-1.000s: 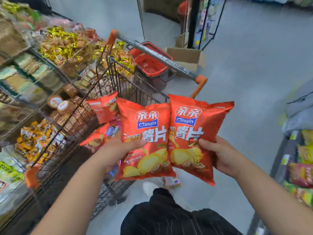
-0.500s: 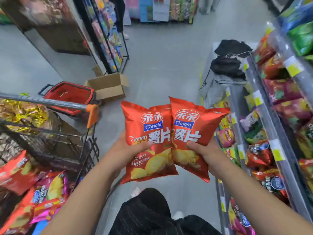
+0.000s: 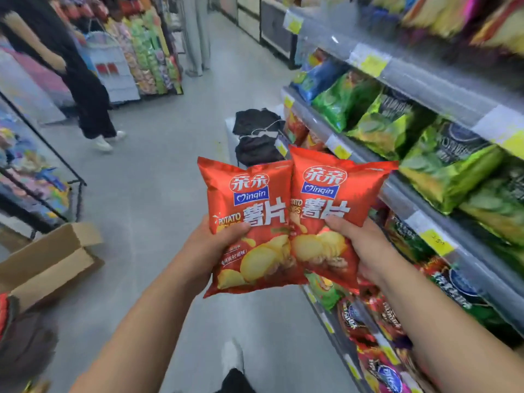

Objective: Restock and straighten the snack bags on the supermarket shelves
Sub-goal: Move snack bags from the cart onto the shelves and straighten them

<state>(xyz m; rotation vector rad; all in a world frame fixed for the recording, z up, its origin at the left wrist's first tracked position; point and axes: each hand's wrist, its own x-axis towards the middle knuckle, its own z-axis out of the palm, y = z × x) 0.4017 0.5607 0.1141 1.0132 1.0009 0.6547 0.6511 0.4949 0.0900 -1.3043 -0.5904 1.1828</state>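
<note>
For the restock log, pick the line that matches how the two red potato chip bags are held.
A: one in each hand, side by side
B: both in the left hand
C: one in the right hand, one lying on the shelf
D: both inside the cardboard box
A: the left hand grips the left red bag and the right hand grips the right red bag, their inner edges meeting.

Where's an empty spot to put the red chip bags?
The shelves look full: green bags crowd the middle row, dark and red bags pack the rows below. The only bare room is the grey floor between the cardboard box and the shelf foot. The left hand and right hand each grip a red chip bag.
</note>
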